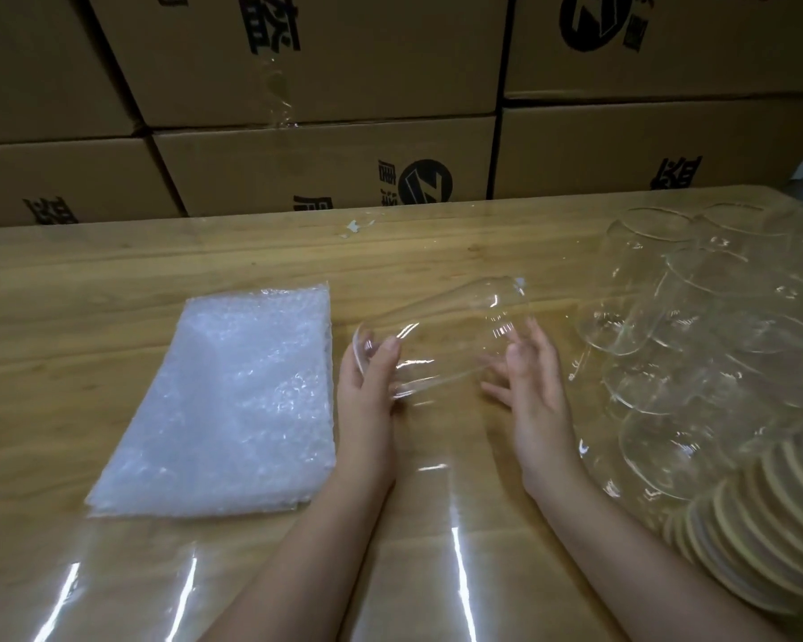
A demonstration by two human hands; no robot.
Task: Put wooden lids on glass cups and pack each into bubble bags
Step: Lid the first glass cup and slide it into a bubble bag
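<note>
A clear glass cup (pixel 441 335) lies tilted on its side above the table's middle. My left hand (pixel 372 377) grips its near end, thumb over the glass. My right hand (pixel 527 373) touches its far side with fingers spread and fairly straight. A flat stack of bubble bags (pixel 223 400) lies to the left of my hands. Several more glass cups (pixel 696 317) stand crowded at the right. A fanned row of round wooden lids (pixel 761 516) lies at the lower right, in front of the cups.
The wooden table (pixel 89 280) is covered by a shiny clear film. A wall of stacked cardboard boxes (pixel 325 164) with black print runs along the table's far edge. A small scrap of tape (pixel 355 227) lies near that edge.
</note>
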